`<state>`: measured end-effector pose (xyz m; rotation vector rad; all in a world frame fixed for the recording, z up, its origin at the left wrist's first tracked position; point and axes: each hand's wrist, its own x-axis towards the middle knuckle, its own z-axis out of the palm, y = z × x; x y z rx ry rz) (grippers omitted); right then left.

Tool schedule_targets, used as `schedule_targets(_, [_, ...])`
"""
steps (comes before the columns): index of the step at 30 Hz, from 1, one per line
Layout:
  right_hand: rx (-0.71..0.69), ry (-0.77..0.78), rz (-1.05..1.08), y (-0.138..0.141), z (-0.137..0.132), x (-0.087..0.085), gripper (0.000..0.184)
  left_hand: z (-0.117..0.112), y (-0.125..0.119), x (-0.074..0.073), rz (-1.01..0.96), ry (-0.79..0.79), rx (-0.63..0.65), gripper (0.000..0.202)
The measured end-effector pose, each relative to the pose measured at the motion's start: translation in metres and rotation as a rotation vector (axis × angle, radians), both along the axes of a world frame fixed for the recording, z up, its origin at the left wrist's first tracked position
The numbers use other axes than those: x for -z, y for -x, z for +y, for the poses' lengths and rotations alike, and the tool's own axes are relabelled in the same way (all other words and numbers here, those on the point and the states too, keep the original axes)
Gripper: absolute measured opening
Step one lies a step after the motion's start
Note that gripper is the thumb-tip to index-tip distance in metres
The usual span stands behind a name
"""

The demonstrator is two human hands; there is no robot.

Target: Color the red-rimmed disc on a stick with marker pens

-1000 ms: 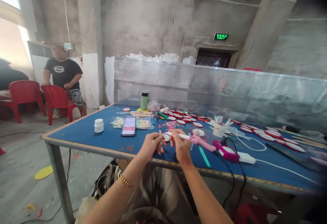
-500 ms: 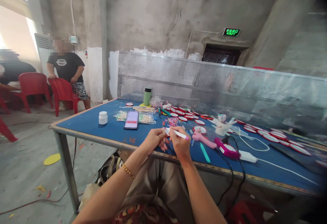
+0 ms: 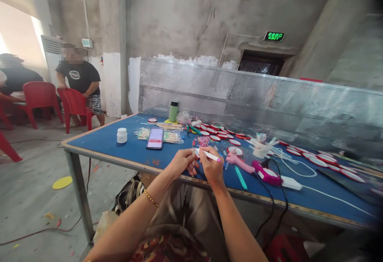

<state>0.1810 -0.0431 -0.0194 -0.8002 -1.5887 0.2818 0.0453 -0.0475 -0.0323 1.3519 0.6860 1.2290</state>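
Note:
My right hand (image 3: 213,168) grips a white marker pen (image 3: 212,156) with a pink end, its tip pointing left toward my other hand. My left hand (image 3: 183,161) is pinched closed beside the pen's tip, over the table's front edge; what its fingers hold is too small and partly hidden to name. Right of my hands lie a pink glue gun (image 3: 239,162) and a teal pen-like tool (image 3: 241,177). Just beyond them are a heap of small pink pieces (image 3: 204,140) and a round white disc with a red rim (image 3: 235,151).
On the blue table (image 3: 98,142) are a white jar (image 3: 122,135), a phone (image 3: 154,138), a green bottle (image 3: 173,111) and several red-rimmed discs (image 3: 318,161). A white cup (image 3: 261,149) of sticks and a magenta power block (image 3: 267,173) with cables stand right. A person (image 3: 79,78) stands by red chairs.
The view has shifted slightly. My hands keep nearly the same pose, with the marker pen still in my right hand.

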Motion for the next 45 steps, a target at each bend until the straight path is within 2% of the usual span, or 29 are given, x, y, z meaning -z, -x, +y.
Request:
schedule_targets(10, [-0.023, -0.083, 0.001, 0.0002, -0.0004, 0.0027, 0.015, -0.0022, 0.0008, -0.0013, 0.01, -0.027, 0.003, 0.036])
schedule_targets(15, [-0.029, -0.111, -0.047, 0.0014, -0.0049, -0.0016, 0.015, -0.003, -0.0003, -0.0018, 0.016, -0.045, -0.008, 0.03])
schedule_targets(28, [0.064, -0.158, -0.087, 0.0015, -0.0027, -0.0011, 0.015, -0.002, -0.0005, -0.0005, 0.045, -0.063, -0.024, 0.031])
schedule_targets(45, [0.099, -0.209, -0.101, 0.0027, -0.005, -0.0024, 0.015, -0.0022, -0.001, -0.0007, 0.048, -0.06, -0.033, 0.033])
